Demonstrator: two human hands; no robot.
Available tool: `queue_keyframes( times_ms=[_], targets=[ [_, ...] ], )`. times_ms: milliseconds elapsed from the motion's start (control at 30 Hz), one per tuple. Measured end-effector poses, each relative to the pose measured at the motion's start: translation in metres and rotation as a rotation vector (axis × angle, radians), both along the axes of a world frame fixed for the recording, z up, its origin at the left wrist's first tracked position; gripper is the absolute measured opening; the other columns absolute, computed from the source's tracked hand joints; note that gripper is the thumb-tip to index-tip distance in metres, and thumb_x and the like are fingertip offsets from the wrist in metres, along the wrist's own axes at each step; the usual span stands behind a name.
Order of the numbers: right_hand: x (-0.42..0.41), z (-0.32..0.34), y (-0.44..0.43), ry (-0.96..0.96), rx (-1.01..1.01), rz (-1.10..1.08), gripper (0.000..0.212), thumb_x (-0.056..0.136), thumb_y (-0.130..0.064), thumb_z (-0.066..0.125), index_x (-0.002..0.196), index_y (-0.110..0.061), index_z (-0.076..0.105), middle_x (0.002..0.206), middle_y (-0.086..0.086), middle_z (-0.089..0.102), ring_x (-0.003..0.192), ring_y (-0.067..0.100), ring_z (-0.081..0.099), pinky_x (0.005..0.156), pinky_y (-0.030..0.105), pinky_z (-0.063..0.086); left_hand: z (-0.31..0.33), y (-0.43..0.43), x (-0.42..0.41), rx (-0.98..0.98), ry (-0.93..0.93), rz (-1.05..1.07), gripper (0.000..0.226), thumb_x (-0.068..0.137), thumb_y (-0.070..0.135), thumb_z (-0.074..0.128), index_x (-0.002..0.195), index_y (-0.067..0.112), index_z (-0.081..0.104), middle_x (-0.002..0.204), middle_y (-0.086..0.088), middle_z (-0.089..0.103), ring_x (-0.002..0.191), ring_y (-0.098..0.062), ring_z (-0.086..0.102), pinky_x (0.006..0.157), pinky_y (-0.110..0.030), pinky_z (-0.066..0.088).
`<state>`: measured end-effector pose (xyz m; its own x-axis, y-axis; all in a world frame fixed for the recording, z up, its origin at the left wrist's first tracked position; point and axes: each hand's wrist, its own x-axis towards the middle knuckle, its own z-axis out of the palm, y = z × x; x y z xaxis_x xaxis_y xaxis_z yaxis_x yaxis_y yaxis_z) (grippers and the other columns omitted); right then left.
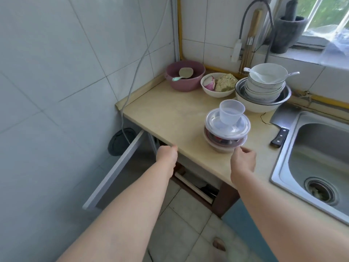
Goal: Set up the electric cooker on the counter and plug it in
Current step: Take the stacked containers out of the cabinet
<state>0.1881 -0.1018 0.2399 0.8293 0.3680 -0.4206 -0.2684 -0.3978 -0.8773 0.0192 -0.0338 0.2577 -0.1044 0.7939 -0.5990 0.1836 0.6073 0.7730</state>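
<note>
No electric cooker shows in the head view. My left hand (167, 156) is at the front edge of the beige counter (166, 118), thumb on the edge, fingers hidden beneath it. Below it, the cabinet door (117, 167) stands swung open to the left. My right hand (243, 159) is over the counter edge, its loosely curled fingertips touching the lowest of the stacked plastic containers (226, 131). A white plug block (237, 50) hangs on the back wall on a grey cable.
A clear cup (231, 112) tops the stack. Behind are a pink basin (186, 76), a white food bowl (217, 85) and stacked bowls (264, 87). A cleaver (281, 125) lies by the sink (321, 156). A dark round object (120, 142) sits on the floor.
</note>
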Motion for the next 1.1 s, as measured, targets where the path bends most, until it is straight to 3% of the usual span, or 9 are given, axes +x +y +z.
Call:
queue_keyframes(
  times_ms=[100,200,267,400,533,667,800,967,1100],
  targets=[
    [-0.039,-0.010,-0.009,0.010,0.007,0.221,0.030,0.087,-0.011,0.048,0.113,-0.015,0.063,0.102,0.005,0.066,0.087,0.022,0.059,0.071,0.027,0.045,-0.010,-0.006,-0.055,-0.011,0.112,0.035,0.015,0.097,0.019,0.050,0.106,0.008,0.058,0.085,-0.004,0.051,0.077,-0.019,0.050,0.090,-0.035,0.052],
    [-0.083,-0.016,-0.009,0.025,-0.061,0.467,0.025,0.089,-0.011,0.050,0.107,-0.017,0.066,0.084,0.000,0.063,0.071,0.015,0.055,0.058,0.025,0.042,-0.020,-0.010,-0.115,-0.011,0.269,0.071,0.022,0.097,0.013,0.047,0.112,0.003,0.059,0.107,-0.015,0.058,0.088,-0.024,0.049,0.080,-0.038,0.049],
    [-0.115,-0.019,-0.009,0.026,-0.101,0.619,0.021,0.091,-0.010,0.050,0.104,-0.018,0.066,0.084,0.001,0.064,0.065,0.013,0.053,0.057,0.024,0.042,-0.027,-0.013,-0.152,-0.002,0.360,0.107,0.034,0.096,0.012,0.046,0.127,-0.001,0.054,0.117,-0.022,0.060,0.088,-0.026,0.051,0.082,-0.040,0.050],
    [-0.173,-0.031,-0.006,0.009,-0.138,0.835,0.019,0.091,-0.010,0.051,0.096,-0.022,0.065,0.093,0.001,0.068,0.079,0.016,0.063,0.068,0.027,0.052,-0.041,-0.019,-0.207,-0.019,0.543,0.152,0.034,0.094,0.008,0.048,0.126,-0.001,0.054,0.121,-0.020,0.060,0.103,-0.037,0.056,0.085,-0.039,0.049],
    [-0.201,-0.040,-0.003,-0.016,-0.161,0.950,0.016,0.091,-0.013,0.054,0.098,-0.024,0.064,0.089,-0.001,0.065,0.070,0.011,0.057,0.057,0.020,0.044,-0.058,-0.025,-0.242,-0.060,0.729,0.012,0.040,0.096,0.006,0.042,0.136,0.002,0.047,0.134,-0.019,0.054,0.121,-0.039,0.051,0.093,-0.040,0.045],
    [-0.204,-0.050,-0.009,-0.040,-0.235,0.965,0.019,0.090,-0.012,0.054,0.099,-0.023,0.065,0.089,0.000,0.067,0.072,0.013,0.057,0.062,0.024,0.048,-0.077,-0.026,-0.256,-0.096,0.707,-0.094,0.034,0.096,0.003,0.037,0.127,-0.004,0.050,0.125,-0.023,0.055,0.094,-0.034,0.051,0.076,-0.035,0.041],
    [-0.191,-0.055,-0.014,-0.060,-0.276,0.922,0.018,0.088,-0.014,0.054,0.089,-0.029,0.063,0.095,0.000,0.070,0.081,0.017,0.063,0.081,0.033,0.055,-0.085,-0.025,-0.252,-0.130,0.698,-0.070,0.031,0.094,0.002,0.042,0.121,-0.005,0.055,0.117,-0.023,0.060,0.103,-0.039,0.060,0.074,-0.038,0.047],
    [-0.178,-0.055,-0.022,-0.062,-0.279,0.887,0.018,0.090,-0.014,0.053,0.097,-0.026,0.066,0.098,-0.001,0.068,0.095,0.019,0.067,0.072,0.028,0.052,-0.085,-0.037,-0.228,-0.182,0.685,-0.190,0.019,0.091,-0.001,0.047,0.102,-0.003,0.062,0.101,-0.020,0.064,0.087,-0.033,0.061,0.066,-0.031,0.043],
    [-0.168,-0.055,-0.033,-0.046,-0.275,0.857,0.018,0.090,-0.013,0.053,0.094,-0.026,0.065,0.102,0.000,0.067,0.096,0.020,0.066,0.073,0.027,0.052,-0.095,-0.049,-0.189,-0.220,0.579,-0.296,0.008,0.090,0.002,0.051,0.084,0.000,0.056,0.086,-0.015,0.059,0.087,-0.031,0.065,0.078,-0.035,0.056]
  ],
)
